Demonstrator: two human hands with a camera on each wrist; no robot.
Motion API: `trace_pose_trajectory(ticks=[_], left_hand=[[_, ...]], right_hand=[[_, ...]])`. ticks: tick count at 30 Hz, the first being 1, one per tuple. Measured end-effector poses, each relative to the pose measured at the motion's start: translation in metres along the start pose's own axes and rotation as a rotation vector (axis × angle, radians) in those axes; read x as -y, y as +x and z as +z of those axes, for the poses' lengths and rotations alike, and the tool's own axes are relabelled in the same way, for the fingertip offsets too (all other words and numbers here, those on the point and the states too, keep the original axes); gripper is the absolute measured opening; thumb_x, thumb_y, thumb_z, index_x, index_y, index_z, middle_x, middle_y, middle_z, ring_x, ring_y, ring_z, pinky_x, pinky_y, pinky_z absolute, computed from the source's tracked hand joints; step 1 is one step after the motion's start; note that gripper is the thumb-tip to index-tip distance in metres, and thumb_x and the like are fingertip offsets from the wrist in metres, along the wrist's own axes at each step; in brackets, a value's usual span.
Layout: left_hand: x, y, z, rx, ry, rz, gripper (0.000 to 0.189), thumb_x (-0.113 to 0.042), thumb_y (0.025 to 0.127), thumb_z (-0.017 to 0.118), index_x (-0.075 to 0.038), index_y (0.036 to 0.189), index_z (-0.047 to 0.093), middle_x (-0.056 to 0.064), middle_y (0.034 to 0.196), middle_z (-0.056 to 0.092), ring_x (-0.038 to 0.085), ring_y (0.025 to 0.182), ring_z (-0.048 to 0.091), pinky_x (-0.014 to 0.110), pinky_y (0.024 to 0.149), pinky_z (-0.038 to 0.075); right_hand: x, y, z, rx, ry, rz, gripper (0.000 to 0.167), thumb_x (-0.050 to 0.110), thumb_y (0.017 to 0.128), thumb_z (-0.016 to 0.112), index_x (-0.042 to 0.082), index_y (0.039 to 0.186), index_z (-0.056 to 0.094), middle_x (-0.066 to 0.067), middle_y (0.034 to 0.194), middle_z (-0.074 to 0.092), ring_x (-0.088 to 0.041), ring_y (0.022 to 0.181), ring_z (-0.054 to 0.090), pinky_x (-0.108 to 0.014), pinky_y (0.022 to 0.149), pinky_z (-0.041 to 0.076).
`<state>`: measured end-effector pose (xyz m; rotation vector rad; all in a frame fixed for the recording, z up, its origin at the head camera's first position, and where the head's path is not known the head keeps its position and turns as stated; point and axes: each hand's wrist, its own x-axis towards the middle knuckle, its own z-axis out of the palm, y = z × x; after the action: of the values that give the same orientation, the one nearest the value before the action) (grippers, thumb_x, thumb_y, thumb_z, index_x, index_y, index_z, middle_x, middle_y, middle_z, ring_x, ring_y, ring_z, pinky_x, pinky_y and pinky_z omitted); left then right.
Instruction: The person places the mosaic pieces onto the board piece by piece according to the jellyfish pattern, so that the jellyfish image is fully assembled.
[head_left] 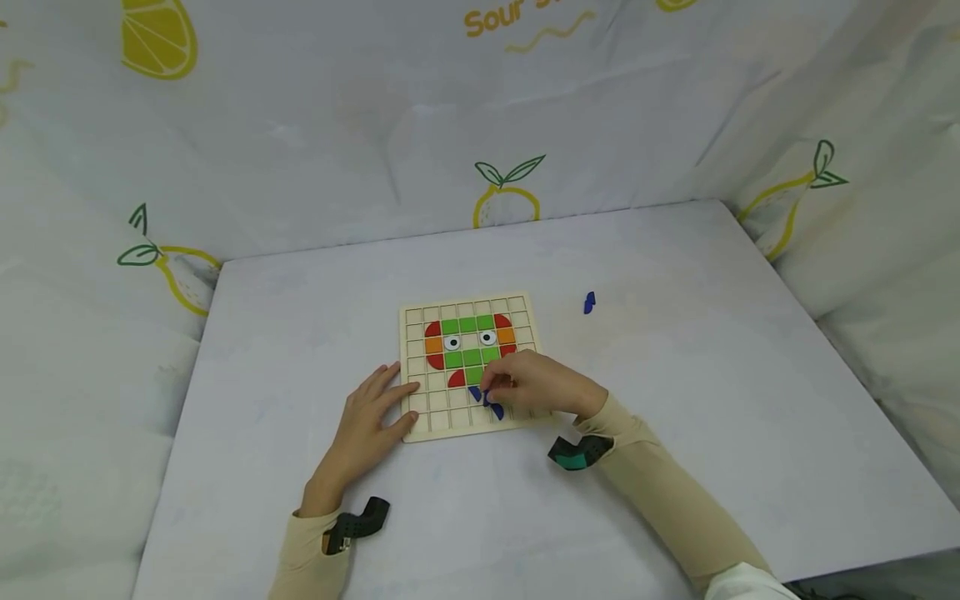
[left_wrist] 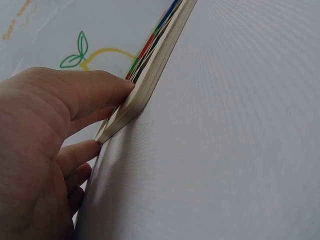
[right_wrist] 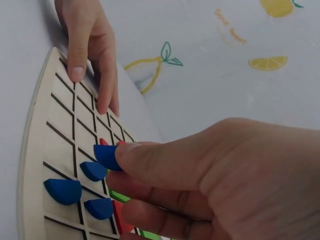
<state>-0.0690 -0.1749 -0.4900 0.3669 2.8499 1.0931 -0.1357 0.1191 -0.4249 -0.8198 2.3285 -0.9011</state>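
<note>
A pale wooden grid board (head_left: 450, 421) lies on the table with red, green and orange tiles and two eye tiles on it. My right hand (head_left: 543, 383) pinches a blue quarter-round piece (right_wrist: 105, 157) between thumb and fingers, just above the board's lower part. Below it in the right wrist view, more blue pieces (right_wrist: 62, 191) lie on the grid squares. My left hand (head_left: 365, 425) rests at the board's left edge, its thumb (left_wrist: 102, 92) and a finger on the top face. Other left fingers are beside the edge.
Two blue pieces (head_left: 589, 302) lie together on the white table (head_left: 675, 375), right of the board. A lemon-printed cloth (head_left: 337, 133) hangs behind the table and at both sides. Each wrist wears a dark strap-on device (head_left: 581, 452).
</note>
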Motion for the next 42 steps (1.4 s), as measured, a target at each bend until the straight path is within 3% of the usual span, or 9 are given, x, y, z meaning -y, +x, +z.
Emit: trace_pose_trajectory(ticks=[13,23,29,35,42], left_hand=[[0.002,0.000,0.000,-0.006,-0.001,0.000,0.045,-0.022,0.092,0.072,-0.017,0.136,0.065,0.011,0.164,0.037,0.035,0.156,0.022,0.061,0.121,0.020],[0.000,0.000,0.000,-0.010,-0.007,0.010,0.044,-0.021,0.092,0.072,-0.016,0.135,0.065,0.013,0.163,0.038,0.036,0.155,0.023,0.061,0.120,0.020],[0.002,0.000,0.002,-0.024,0.000,0.021,0.046,-0.019,0.091,0.073,-0.015,0.135,0.065,0.014,0.162,0.039,0.038,0.154,0.025,0.063,0.119,0.021],[0.002,0.000,0.002,-0.021,0.000,0.023,0.045,-0.019,0.091,0.073,-0.015,0.135,0.065,0.015,0.162,0.039,0.038,0.154,0.025,0.063,0.119,0.021],[0.001,0.000,0.001,-0.014,-0.001,0.013,0.045,-0.020,0.091,0.073,-0.015,0.135,0.065,0.014,0.162,0.038,0.037,0.155,0.024,0.063,0.119,0.021]], right_hand=[[0.003,0.006,0.014,-0.012,-0.131,-0.024,0.007,0.018,0.095,0.072,0.015,0.100,0.075,0.006,0.092,0.068,-0.010,0.081,0.056,-0.024,0.072,0.048],[0.011,0.006,0.025,-0.018,-0.213,-0.072,0.012,0.013,0.094,0.071,0.012,0.104,0.077,0.004,0.093,0.069,-0.010,0.084,0.055,-0.023,0.075,0.050],[0.013,0.006,0.027,-0.048,-0.215,-0.028,0.010,0.014,0.094,0.071,0.014,0.103,0.075,0.006,0.088,0.062,-0.010,0.081,0.053,-0.023,0.072,0.048],[0.012,0.006,0.032,-0.037,-0.292,-0.015,0.012,0.023,0.091,0.075,0.018,0.102,0.075,0.006,0.085,0.058,-0.009,0.083,0.050,-0.023,0.069,0.046],[0.016,0.005,0.034,-0.047,-0.302,0.006,0.011,0.020,0.091,0.074,0.017,0.102,0.075,0.006,0.084,0.056,-0.010,0.084,0.050,-0.024,0.068,0.045]])
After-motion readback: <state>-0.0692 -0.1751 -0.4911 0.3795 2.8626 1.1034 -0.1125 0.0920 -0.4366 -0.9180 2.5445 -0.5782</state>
